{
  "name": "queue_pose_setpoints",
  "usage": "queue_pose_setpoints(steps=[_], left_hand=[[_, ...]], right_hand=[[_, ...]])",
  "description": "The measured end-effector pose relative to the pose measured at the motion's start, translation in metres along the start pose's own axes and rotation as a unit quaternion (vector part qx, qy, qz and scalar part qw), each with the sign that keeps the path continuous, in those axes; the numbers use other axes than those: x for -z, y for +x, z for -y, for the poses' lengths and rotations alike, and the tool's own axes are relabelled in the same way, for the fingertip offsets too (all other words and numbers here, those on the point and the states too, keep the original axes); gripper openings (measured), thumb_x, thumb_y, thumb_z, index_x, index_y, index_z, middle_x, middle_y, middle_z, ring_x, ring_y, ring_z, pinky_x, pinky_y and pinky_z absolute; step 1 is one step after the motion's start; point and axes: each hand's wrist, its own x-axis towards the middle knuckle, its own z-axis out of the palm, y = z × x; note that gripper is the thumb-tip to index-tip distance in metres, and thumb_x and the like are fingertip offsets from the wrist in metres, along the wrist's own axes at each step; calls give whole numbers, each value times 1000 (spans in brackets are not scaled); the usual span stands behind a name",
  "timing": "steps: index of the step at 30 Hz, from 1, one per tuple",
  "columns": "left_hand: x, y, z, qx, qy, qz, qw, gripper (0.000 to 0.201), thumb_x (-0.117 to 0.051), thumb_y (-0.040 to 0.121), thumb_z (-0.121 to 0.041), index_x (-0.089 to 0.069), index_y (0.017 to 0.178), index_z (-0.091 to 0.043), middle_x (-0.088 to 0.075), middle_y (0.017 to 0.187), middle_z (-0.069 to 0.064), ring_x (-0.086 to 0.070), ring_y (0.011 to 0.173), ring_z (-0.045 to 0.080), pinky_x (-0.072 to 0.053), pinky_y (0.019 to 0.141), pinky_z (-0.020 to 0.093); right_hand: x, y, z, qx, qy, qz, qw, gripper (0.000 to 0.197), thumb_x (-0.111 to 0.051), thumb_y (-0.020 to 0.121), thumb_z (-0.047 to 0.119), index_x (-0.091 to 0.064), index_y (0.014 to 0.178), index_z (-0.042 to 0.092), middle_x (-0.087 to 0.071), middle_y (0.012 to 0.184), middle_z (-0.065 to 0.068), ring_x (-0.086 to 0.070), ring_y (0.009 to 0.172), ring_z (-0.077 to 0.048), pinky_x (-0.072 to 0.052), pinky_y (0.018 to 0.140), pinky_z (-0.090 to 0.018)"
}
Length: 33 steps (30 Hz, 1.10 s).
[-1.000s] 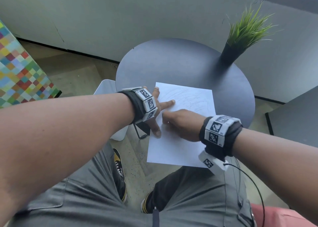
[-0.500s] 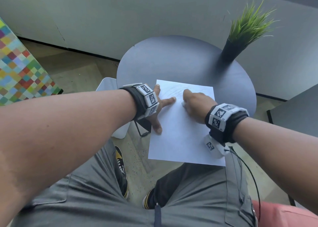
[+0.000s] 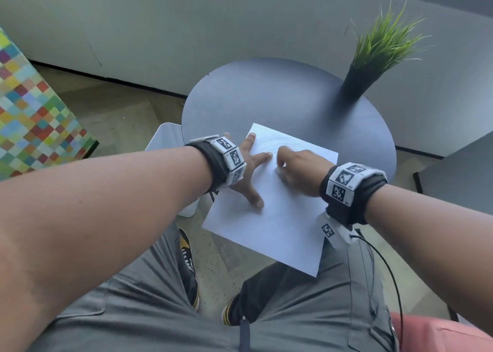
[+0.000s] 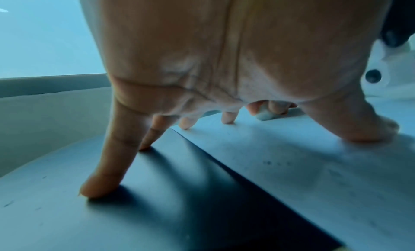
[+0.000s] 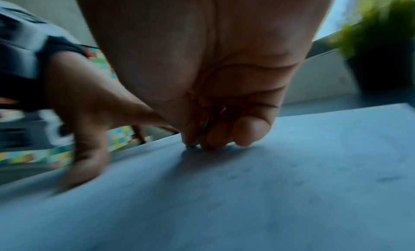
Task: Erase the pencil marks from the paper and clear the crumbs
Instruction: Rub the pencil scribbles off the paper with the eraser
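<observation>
Your right hand (image 3: 298, 170) fingers are pinched on the eraser (image 4: 266, 114), at the far-left part of the paper (image 3: 269, 226). Remaining pencil marks (image 3: 282, 141) lie just beyond them, toward the far edge. Left hand (image 3: 248, 173), fingers splayed flat, pins the paper's left edge to the surface (image 3: 293, 98).

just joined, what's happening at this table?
A person is erasing pencil marks. The right hand pinches a small white eraser against the paper, near faint pencil lines at its far end. The left hand, fingers spread, presses the sheet's left edge onto the round dark table. The sheet's near end overhangs the table.
</observation>
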Motion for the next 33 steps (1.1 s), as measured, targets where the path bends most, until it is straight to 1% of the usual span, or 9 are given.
queue_pose_setpoints(steps=[4, 9, 13, 19, 21, 24, 26, 29, 33], left_hand=[[-2, -1, 1, -3, 5, 6, 1000, 134, -62, 41, -94, 15, 144, -56, 25, 160, -3, 8, 139, 60, -22, 104, 72], [-2, -2, 3, -10, 31, 5, 999, 135, -59, 41, -95, 19, 143, -56, 25, 159, -5, 4, 140, 58, -27, 103, 70], [-1, -3, 6, -18, 35, 11, 999, 136, -58, 39, -96, 22, 141, -58, 28, 158, -5, 3, 139, 57, -28, 103, 70], [-4, -2, 7, -24, 31, 9, 999, 132, -56, 38, -98, 23, 137, -61, 26, 159, -4, 0, 139, 56, -30, 103, 69], [-4, -2, 7, -20, 30, 11, 999, 134, -56, 39, -98, 22, 140, -59, 28, 159, -4, 4, 139, 58, -25, 105, 70], [-4, -2, 5, -18, 38, 11, 999, 134, -54, 41, -98, 23, 142, -55, 29, 158, 0, 5, 139, 59, -25, 106, 68], [-5, -1, 5, -17, 13, 13, 1000, 136, -56, 39, -98, 24, 140, -57, 30, 158, -2, 9, 140, 57, -31, 105, 68], [-7, 0, 6, -11, 10, 13, 1000, 137, -56, 36, -98, 25, 139, -57, 30, 158, -3, 10, 140, 57, -26, 105, 71], [-6, 1, 2, -8, 34, 17, 999, 137, -54, 41, -98, 26, 142, -54, 30, 158, 1, 9, 138, 61, -22, 108, 70]], right_hand=[[-8, -10, 21, 112, -38, 56, 991, 20, -42, 98, 25, -45, 113, 13, -56, 97, -9, -52, 86, -31, -45, 72, -39], [3, 9, 0, 16, -31, -42, 998, 13, -43, 94, 27, -42, 98, 15, -62, 97, -13, -56, 85, -34, -50, 73, -41], [-13, -12, 33, 134, 5, 42, 990, 18, -50, 93, 17, -51, 111, 18, -62, 104, -7, -58, 95, -31, -49, 77, -40], [0, 4, 17, 43, -4, -27, 999, 17, -43, 92, 19, -47, 108, 17, -61, 102, -12, -59, 95, -34, -49, 78, -40], [-7, -4, 28, 97, -2, -1, 995, 20, -47, 92, 16, -48, 112, 22, -61, 101, -8, -59, 93, -30, -46, 73, -36], [-11, -13, 36, 154, -11, 64, 986, 16, -51, 95, 21, -54, 110, 19, -62, 99, -8, -58, 91, -30, -40, 68, -32], [-3, -1, 24, 87, -25, 22, 996, 17, -47, 95, 19, -48, 112, 18, -62, 105, -8, -56, 89, -30, -45, 71, -35], [-4, 4, 20, 9, -27, -36, 999, 10, -44, 94, 21, -37, 100, 15, -62, 106, -14, -53, 82, -31, -43, 67, -35], [-14, -19, 41, 137, -10, 81, 987, 22, -52, 94, 17, -46, 115, 15, -62, 106, -10, -59, 93, -32, -49, 74, -39]])
